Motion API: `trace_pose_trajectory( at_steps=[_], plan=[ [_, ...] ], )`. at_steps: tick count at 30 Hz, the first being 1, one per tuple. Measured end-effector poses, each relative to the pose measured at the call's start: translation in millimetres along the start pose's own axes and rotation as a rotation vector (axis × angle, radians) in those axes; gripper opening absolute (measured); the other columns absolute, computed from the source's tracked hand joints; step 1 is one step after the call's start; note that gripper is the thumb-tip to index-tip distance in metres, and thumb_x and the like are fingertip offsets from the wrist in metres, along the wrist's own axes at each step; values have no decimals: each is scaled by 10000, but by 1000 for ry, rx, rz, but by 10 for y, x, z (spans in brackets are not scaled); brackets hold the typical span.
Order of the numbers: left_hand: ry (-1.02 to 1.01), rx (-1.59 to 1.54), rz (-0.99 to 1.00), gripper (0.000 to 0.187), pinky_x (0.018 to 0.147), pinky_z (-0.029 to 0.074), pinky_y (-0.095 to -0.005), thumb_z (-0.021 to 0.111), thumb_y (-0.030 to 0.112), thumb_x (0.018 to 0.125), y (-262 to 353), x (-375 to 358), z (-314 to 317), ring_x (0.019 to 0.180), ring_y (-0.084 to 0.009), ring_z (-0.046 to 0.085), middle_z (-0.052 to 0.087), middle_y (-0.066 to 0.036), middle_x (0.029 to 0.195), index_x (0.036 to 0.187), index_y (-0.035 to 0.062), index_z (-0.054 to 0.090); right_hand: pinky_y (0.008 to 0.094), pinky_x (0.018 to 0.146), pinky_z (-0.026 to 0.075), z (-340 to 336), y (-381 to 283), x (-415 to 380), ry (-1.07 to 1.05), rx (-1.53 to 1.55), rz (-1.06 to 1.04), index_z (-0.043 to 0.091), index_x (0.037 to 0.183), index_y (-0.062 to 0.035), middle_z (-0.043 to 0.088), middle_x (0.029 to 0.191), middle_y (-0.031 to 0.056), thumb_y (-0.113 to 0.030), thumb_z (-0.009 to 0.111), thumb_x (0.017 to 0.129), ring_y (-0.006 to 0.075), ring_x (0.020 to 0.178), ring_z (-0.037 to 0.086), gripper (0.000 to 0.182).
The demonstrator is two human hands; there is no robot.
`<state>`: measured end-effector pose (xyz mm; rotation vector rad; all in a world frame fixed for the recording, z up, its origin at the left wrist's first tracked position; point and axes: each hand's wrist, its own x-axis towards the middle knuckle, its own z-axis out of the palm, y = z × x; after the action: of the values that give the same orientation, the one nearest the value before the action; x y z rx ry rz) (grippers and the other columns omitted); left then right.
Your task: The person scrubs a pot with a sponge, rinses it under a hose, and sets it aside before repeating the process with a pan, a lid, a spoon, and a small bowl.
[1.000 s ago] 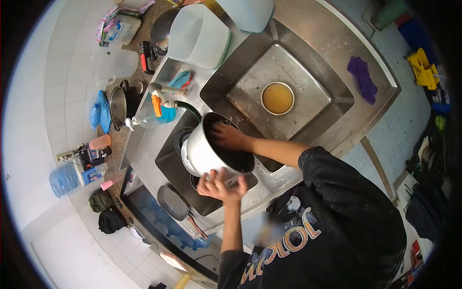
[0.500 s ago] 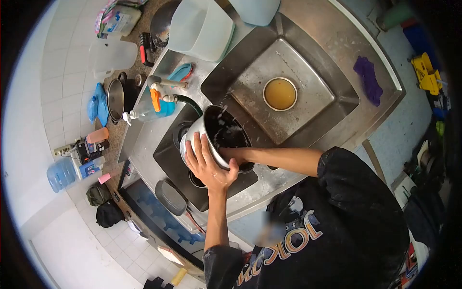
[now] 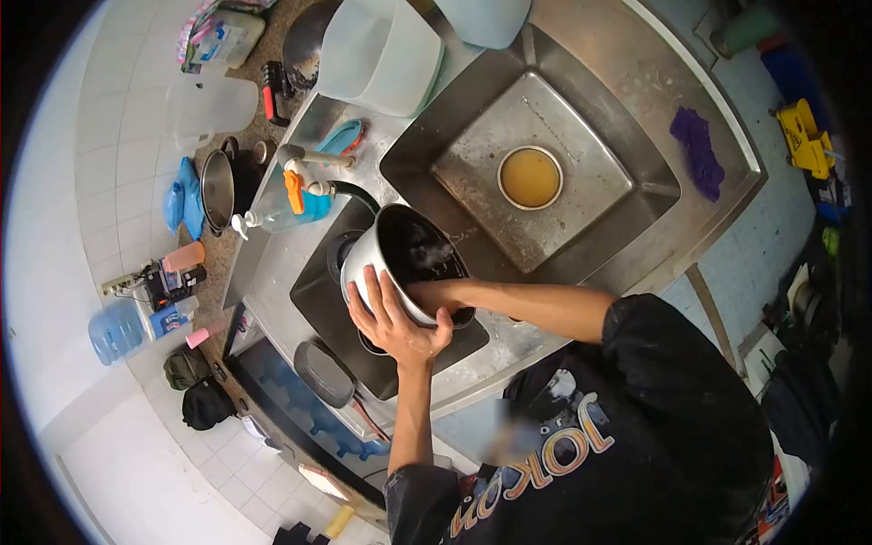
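A silver pot (image 3: 365,259) with a dark inside is tilted over the smaller sink basin (image 3: 318,295), its mouth facing the larger basin. My left hand (image 3: 395,322) clasps its outer wall, fingers spread along the metal and thumb by the rim. My right hand (image 3: 436,295) reaches inside the pot; its fingers are hidden there, so I cannot see whether they hold anything. Whitish streaks, like water or suds, show on the dark interior. A dark hose (image 3: 359,191) runs from the tap (image 3: 295,182) to near the pot's upper rim.
The larger basin (image 3: 590,218) has a round drain (image 3: 530,177) with yellowish liquid. A purple cloth (image 3: 698,153) lies on the right ledge. A clear plastic tub (image 3: 377,59), a soap bottle (image 3: 304,209) and a pan (image 3: 324,374) surround the basins.
The pot has tipped slightly and shifted a little left, with both hands still at it. The whitish streaks inside have changed shape.
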<state>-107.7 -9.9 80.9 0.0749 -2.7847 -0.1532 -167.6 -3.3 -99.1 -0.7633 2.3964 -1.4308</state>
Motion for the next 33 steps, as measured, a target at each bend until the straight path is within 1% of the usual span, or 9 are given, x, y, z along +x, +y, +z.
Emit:
trace_pose_trajectory(
  at_steps=[4,8,10,16,20,24,26,30,33],
  plan=[
    [-25,-2,45,790,1072,245,-570,566,511,724,54,31,-49,1337,-457,332,468,-191,1404,1324,3,489,422,682,554,-236,66,-261,-352,-97,-235,676,876,-26,681,814,164,-192,609,795,298,782,695,196],
    [-19,-9,74,793,1085,257,-542,573,501,737,31,44,-45,1322,-463,353,487,-201,1385,1348,7,465,434,770,542,121,3,293,-20,99,212,670,920,-25,675,946,217,-123,622,772,315,880,684,184],
    [-25,-24,55,793,1088,258,-545,594,465,711,74,21,-85,1319,-466,359,502,-202,1370,1349,12,467,452,846,512,173,-186,128,93,44,176,655,947,-15,665,992,219,-89,630,753,312,959,664,210],
    [58,-173,-7,799,1099,232,-559,626,295,559,67,66,-27,1341,-447,326,511,-145,1381,1312,50,519,462,895,479,-40,47,-381,-303,614,-436,636,956,-2,651,1014,221,-97,611,775,315,1020,637,206],
    [17,-243,-98,734,1125,195,-546,596,184,541,96,94,-142,1361,-443,288,502,-166,1367,1257,40,520,436,798,542,-135,162,-248,-415,-132,-21,674,982,-12,672,925,215,-162,685,696,372,891,672,324],
    [220,-770,-537,634,1138,221,-457,500,-16,596,-215,-71,-70,1309,-370,402,500,-212,1334,1229,-50,497,436,774,557,-189,-113,-322,-317,-273,-35,694,939,7,678,888,219,-138,711,664,385,849,679,312],
    [226,-978,-661,615,943,493,-349,405,-128,631,-403,-196,-185,1047,-253,612,601,-152,1140,1236,-62,498,443,792,554,-612,-393,-436,-579,-281,-100,694,878,32,676,895,241,-89,684,704,386,879,676,211],
    [389,-1203,-911,636,847,543,-313,372,-174,629,-503,-827,-9,943,-204,646,625,-109,1088,1227,-21,523,450,798,556,-863,-528,-721,-478,-308,3,680,896,55,661,942,280,-25,650,725,393,914,668,191],
    [438,-1343,-1130,689,702,539,-267,373,-192,621,-269,-1118,223,829,-158,642,637,-71,1033,1265,13,512,477,768,564,-894,-412,-610,-331,-404,123,598,1052,81,503,1228,363,-7,583,800,446,965,639,268]
  ],
)
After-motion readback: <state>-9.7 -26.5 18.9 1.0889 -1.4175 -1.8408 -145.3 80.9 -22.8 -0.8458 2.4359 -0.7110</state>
